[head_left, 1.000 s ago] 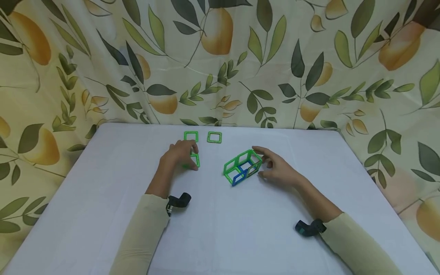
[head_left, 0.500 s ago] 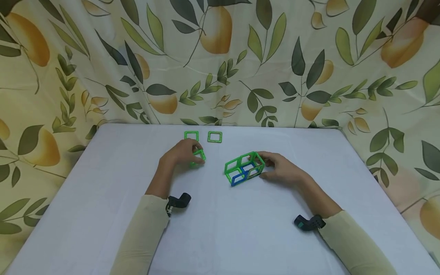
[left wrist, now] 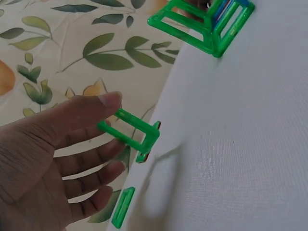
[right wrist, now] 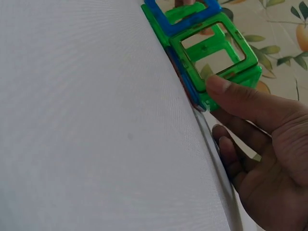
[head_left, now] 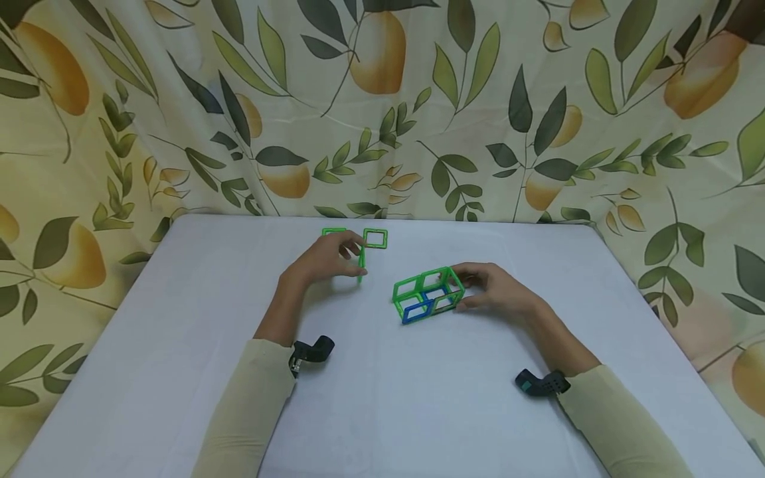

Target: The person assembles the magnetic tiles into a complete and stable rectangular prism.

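My left hand [head_left: 325, 257] pinches a green square magnetic tile [left wrist: 137, 120] between thumb and fingertips. The tile, an open frame, stands on edge above the white table. My right hand [head_left: 496, 289] grips the right end of a long box [right wrist: 250, 60] built from green and blue magnetic tiles. In the right wrist view the thumb presses on a green tile, while some fingers are hidden behind the box. A blue tile [head_left: 417, 310] shows on the box's near side. A gap separates the held tile from the box.
Two more green tiles lie flat near the table's back edge: one [head_left: 333, 231] partly hidden by the left hand, the other [head_left: 375, 230] beside it. The white table [head_left: 382, 398] ends at a curtain [head_left: 382, 153] printed with fruit and leaves.
My left hand has lifted the green tile off the table, turned it upright and moved right towards the box. The right hand has closed on the box's end, and the box has turned slightly.
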Action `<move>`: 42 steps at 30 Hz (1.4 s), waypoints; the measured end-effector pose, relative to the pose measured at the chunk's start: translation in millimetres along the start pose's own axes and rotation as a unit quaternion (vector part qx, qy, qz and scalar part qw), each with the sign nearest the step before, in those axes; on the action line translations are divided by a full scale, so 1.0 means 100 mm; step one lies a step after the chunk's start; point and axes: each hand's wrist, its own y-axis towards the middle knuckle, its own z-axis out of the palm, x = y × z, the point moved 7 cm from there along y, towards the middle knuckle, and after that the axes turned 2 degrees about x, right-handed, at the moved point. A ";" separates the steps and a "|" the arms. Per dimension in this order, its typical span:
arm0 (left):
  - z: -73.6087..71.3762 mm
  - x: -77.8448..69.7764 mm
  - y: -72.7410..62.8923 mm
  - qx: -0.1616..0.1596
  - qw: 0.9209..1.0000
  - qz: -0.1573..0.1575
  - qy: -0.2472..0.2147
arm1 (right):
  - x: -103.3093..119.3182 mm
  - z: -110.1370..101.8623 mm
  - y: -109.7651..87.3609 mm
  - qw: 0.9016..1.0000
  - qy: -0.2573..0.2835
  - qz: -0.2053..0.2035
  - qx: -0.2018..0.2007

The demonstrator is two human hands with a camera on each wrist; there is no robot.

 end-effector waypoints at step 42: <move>0.07 -0.11 0.02 -0.018 1.000 0.014 0.000 | -0.05 0.08 0.31 0.989 0.058 0.031 -0.134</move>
